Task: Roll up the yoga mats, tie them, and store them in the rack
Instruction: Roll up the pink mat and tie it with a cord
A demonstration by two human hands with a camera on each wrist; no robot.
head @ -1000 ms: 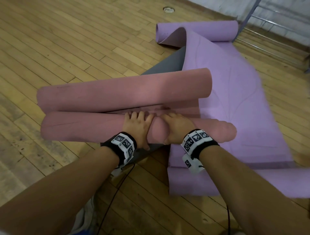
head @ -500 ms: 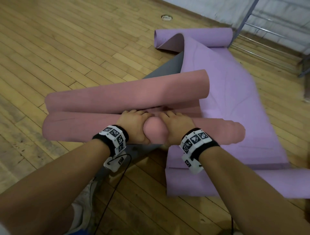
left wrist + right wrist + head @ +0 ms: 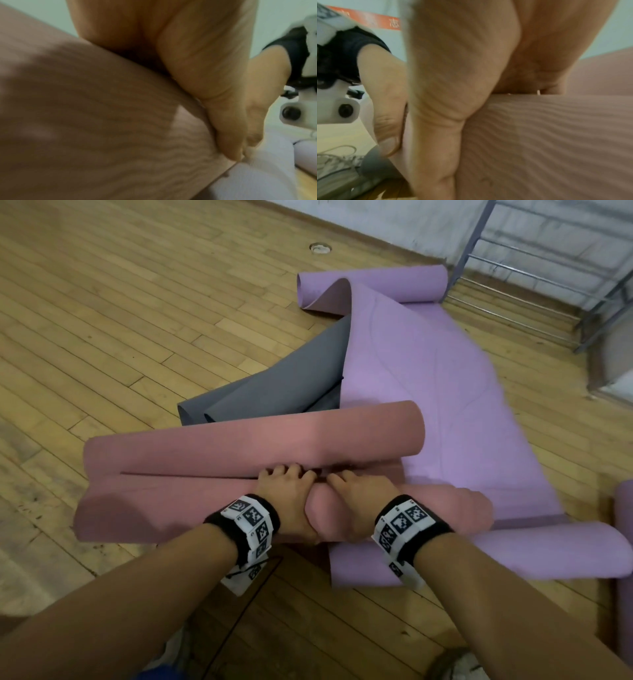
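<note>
The pink mat is seen lying crosswise on the wooden floor, partly rolled: a near roll is formed under the hands, and a second curled portion lies just beyond it. The left hand is curled over the near roll, with fingers hooked over its far side and the thumb pressed on the near side. The right hand is placed just beside it, gripping the same roll in like manner; a bulge of mat is squeezed up between the two hands. In both wrist views the ribbed pink surface is seen pressed against the palms. A grey mat is partly covered by the pink one. Further right, a purple mat is spread on the floor, its far end curled into a loose roll. A metal rack stands at the far right by the wall.
</note>
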